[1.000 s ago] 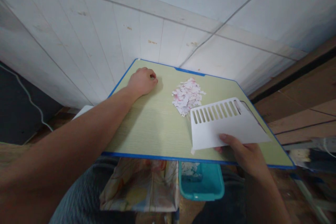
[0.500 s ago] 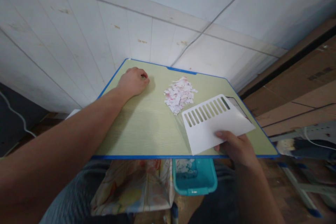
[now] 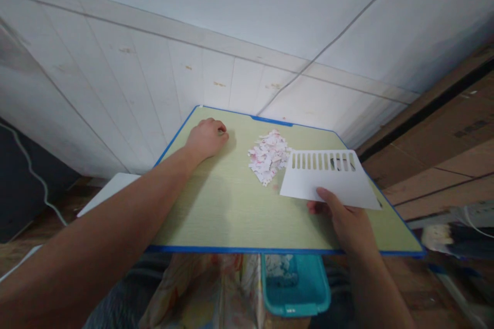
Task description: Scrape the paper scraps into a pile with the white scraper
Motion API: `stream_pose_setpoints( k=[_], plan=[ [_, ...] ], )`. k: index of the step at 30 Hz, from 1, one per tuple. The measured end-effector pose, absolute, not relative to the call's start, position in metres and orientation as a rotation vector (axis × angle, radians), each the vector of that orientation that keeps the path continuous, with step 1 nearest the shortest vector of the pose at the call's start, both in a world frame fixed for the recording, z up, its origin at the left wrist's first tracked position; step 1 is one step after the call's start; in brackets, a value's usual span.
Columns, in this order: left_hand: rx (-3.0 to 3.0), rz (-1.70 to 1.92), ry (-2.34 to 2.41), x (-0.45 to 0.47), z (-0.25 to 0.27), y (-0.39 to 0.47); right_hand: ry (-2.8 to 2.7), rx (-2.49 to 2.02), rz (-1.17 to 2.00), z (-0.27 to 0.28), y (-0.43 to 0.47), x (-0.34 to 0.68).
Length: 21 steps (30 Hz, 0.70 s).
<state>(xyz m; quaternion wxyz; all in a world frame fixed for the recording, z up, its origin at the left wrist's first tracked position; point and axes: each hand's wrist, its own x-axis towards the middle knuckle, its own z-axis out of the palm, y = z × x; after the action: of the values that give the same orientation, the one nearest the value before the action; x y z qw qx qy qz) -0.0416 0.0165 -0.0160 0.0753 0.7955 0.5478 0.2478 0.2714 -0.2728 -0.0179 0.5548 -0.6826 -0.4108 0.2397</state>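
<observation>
My right hand [image 3: 343, 221] grips a white slotted sheet [image 3: 324, 185] by its near edge, thumb on top and fingers beneath. A row of long slots runs along the sheet's far side, and a dark-edged object on the table, mostly hidden, shows through the rightmost ones. Just left of the sheet lies a heap of torn paper scraps [image 3: 268, 157], white with pinkish marks. My left hand [image 3: 208, 138] rests curled on the table's far left part. Its fingers are bent inward, and whatever they may hold is hidden.
The pale green table [image 3: 231, 205] has a blue rim and stands against a white panelled wall. Below its front edge is a teal bin [image 3: 297, 293] with paper bits inside, beside a patterned plastic bag [image 3: 200, 293]. Cardboard boxes [image 3: 443, 149] stand at the right.
The slotted sheet has turned in my right hand's grip, so its slot row lies nearly level. My left hand stays in place on the table. The camera has tilted up slightly.
</observation>
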Motion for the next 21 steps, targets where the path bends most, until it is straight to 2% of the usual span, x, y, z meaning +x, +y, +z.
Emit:
stream_pose_setpoints(
  k=[21],
  plan=[
    [2.362,0.743,1.641,-0.039,-0.015,0.015,-1.185,-1.671,0.429,-0.017,-0.283,0.265]
  ],
)
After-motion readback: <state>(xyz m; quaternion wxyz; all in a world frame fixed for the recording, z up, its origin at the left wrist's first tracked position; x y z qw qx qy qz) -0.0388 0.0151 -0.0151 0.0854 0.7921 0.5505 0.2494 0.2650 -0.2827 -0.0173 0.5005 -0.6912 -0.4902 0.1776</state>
